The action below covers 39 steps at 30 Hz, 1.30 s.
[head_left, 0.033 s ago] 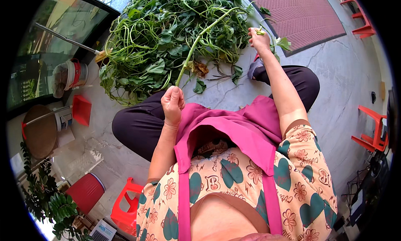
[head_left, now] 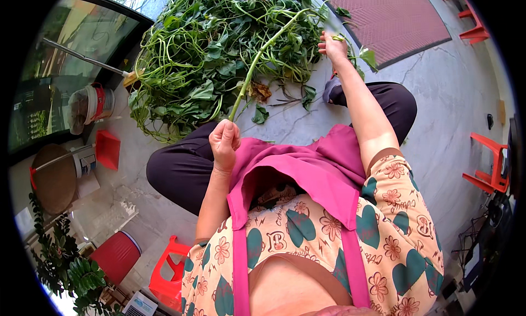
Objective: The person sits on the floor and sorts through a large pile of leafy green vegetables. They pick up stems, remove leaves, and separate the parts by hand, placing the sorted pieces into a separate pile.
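My left hand (head_left: 224, 145) is closed in a fist in front of my left knee, gripping the lower end of a long green vine stem (head_left: 257, 58). From there the stem slants up and to the right across a big heap of leafy green vines (head_left: 203, 53), its far end bending over near my right hand. Stretched out at the heap's right edge, my right hand (head_left: 334, 47) has its fingers bent around a piece of green stalk. A green leaf (head_left: 367, 57) hangs beside its wrist.
A maroon mat (head_left: 389, 26) lies beyond my right hand. Several loose leaves (head_left: 260, 114) are on the grey floor. On the left are a white bucket (head_left: 100, 103), a red dustpan (head_left: 107, 150) and a red stool (head_left: 167, 275); a red chair (head_left: 490, 165) stands at right.
My left hand has come slightly nearer to my body with the stem in it. My right hand has moved a little up and to the left.
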### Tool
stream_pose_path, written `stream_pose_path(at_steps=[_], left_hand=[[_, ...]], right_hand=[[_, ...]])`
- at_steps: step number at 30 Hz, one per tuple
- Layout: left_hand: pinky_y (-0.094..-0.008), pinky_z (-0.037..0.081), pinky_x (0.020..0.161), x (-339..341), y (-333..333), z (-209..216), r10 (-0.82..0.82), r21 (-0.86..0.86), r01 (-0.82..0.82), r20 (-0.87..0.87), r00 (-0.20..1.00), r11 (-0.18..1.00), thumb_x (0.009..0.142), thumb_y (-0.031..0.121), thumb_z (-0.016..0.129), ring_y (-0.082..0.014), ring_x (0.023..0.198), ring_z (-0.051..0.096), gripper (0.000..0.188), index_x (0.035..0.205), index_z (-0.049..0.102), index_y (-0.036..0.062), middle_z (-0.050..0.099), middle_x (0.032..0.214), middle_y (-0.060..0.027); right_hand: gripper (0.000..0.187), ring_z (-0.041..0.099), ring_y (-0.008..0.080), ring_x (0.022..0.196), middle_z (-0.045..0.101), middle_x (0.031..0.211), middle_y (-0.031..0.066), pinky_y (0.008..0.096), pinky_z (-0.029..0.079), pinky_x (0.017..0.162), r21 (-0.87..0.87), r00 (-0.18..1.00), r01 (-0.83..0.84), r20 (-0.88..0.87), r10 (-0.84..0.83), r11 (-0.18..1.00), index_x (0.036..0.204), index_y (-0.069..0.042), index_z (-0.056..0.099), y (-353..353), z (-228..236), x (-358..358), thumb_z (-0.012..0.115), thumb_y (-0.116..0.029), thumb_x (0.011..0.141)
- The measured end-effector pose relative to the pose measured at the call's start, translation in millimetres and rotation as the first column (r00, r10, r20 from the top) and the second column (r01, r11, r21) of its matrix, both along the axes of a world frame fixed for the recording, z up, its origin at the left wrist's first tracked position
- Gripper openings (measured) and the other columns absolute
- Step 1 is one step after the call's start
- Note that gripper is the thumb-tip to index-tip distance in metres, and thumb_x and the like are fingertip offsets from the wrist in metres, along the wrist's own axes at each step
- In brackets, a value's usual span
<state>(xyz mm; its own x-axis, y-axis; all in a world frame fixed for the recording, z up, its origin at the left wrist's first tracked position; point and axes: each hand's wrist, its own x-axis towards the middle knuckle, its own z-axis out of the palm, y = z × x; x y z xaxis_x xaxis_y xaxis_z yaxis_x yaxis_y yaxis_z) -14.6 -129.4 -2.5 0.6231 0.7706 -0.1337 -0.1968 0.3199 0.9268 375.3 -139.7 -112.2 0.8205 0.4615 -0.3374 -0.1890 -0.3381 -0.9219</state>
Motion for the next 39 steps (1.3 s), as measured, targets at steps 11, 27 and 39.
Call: stream_pose_path(at_steps=[11, 27, 39], left_hand=[[-0.029, 0.026, 0.042, -15, -17, 22, -0.203, 0.449, 0.339, -0.324, 0.924, 0.827, 0.086, 0.021, 0.056, -0.0156, 0.042, 0.034, 0.039, 0.057, 0.042, -0.0004, 0.036, 0.05, -0.0055], [-0.0291, 0.043, 0.084, 27, 55, 29, 0.36, 0.709, 0.181, -0.54, 0.761, 0.681, 0.089, 0.021, 0.053, -0.0182, 0.096, 0.054, 0.036, 0.12, 0.05, 0.0024, 0.053, 0.111, -0.0104], [-0.0157, 0.026, 0.037, 118, 30, 71, -0.08, 0.019, 0.087, -0.252, 0.964, 0.996, 0.093, 0.019, 0.048, -0.0004, 0.048, 0.034, 0.023, 0.107, 0.053, 0.0012, 0.043, 0.063, 0.0052]], right_hand=[[0.024, 0.048, 0.0073, 0.076, 0.059, 0.091, -0.0076, 0.0294, 0.04, 0.067, 0.332, 0.956, -0.004, -0.275, 0.1, 0.943, 0.112, -0.019, 0.057, 69, -9, 9, 0.048, -0.026, 0.091], [0.017, 0.041, 0.0043, 0.047, 0.049, 0.063, -0.0017, 0.0191, 0.032, 0.041, 0.485, 0.933, -0.339, 0.282, 0.223, 0.806, 0.09, -0.006, 0.056, 10, 137, -25, 0.049, -0.021, 0.092], [0.017, 0.06, 0.034, 0.068, 0.061, 0.071, 0.0133, 0.0394, 0.047, 0.058, -0.119, 0.459, -0.365, 0.84, 0.29, 0.923, 0.085, -0.005, 0.054, 2, 104, -104, 0.052, -0.022, 0.088]])
